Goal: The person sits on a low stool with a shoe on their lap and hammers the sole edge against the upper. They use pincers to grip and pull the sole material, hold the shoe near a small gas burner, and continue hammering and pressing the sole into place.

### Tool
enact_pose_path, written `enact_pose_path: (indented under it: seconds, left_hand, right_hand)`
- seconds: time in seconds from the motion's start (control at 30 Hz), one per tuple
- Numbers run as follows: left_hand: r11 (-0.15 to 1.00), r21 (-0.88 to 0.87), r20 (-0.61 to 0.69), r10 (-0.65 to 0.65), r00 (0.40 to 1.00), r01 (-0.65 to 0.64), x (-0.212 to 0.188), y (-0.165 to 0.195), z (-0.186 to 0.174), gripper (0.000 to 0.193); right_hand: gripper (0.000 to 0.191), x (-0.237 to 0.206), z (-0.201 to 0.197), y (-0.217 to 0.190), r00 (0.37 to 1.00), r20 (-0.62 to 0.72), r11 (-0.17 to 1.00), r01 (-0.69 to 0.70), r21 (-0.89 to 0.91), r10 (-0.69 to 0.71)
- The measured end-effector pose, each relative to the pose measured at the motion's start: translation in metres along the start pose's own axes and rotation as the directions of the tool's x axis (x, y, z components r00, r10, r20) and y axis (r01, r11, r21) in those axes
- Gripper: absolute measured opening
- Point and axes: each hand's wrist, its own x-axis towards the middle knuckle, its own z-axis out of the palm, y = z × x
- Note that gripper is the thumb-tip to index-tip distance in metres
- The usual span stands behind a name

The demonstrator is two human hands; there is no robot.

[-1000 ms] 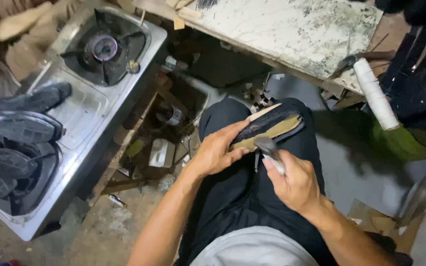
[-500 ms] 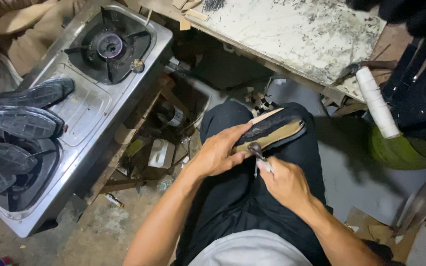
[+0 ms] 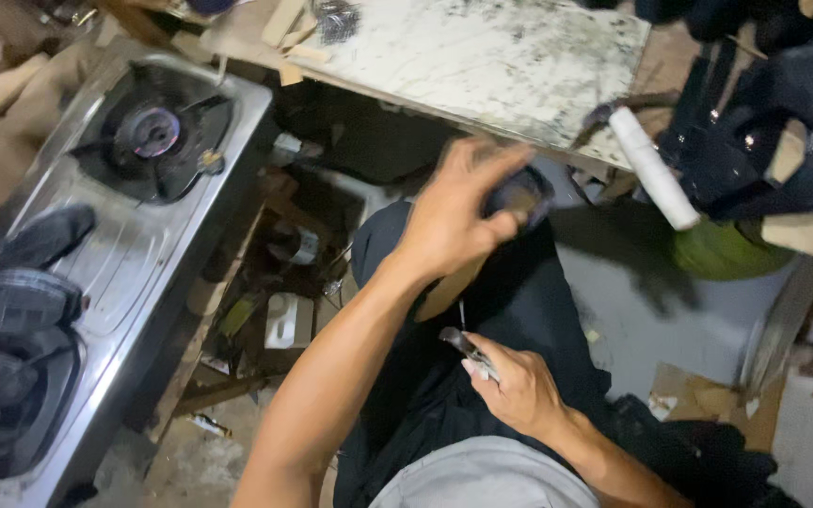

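My left hand [image 3: 454, 212] is raised over my lap and grips a dark shoe piece with a tan sole [image 3: 510, 202], which is blurred by motion. Lower down, close to my waist, my right hand [image 3: 515, 386] is closed around a small metal tool [image 3: 463, 346] whose tip points up and left. The two hands are apart. Black trousers [image 3: 519, 310] cover my legs beneath them.
A steel gas stove [image 3: 152, 141] stands at the left with several dark shoe soles [image 3: 11, 310] piled on its near burner. A stained marble slab [image 3: 482, 56] lies ahead. A white roll [image 3: 653, 167] and black shoe uppers [image 3: 764, 132] sit at the right; scraps litter the floor.
My left hand has lifted the shoe piece up and away from my lap. My right hand has pulled the tool back off the sole toward my body.
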Motion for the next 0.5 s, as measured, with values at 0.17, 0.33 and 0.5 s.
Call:
enact_pose_path:
  seconds: [0.17,0.33,0.5]
  left_hand:
    - [0.991,-0.135,-0.349,-0.064,0.935,0.018,-0.055,0.010,-0.030,0.059]
    - [0.935,-0.252,-0.429,-0.339,0.838,0.249,-0.103,-0.001,-0.006,0.045]
    - [0.962,-0.180,-0.442,-0.264,0.857,0.204,-0.129,0.009,0.007,0.048]
  right_hand:
    - [0.031,-0.010,-0.002,0.017,0.981,0.001,0.975,-0.194,0.110,0.195]
    - [0.026,-0.003,-0.002,0.023,0.797,0.371,0.546,-0.599,0.586,0.476]
    - [0.031,0.013,-0.031,0.000,0.749,0.516,0.454,-0.662,0.596,0.416]
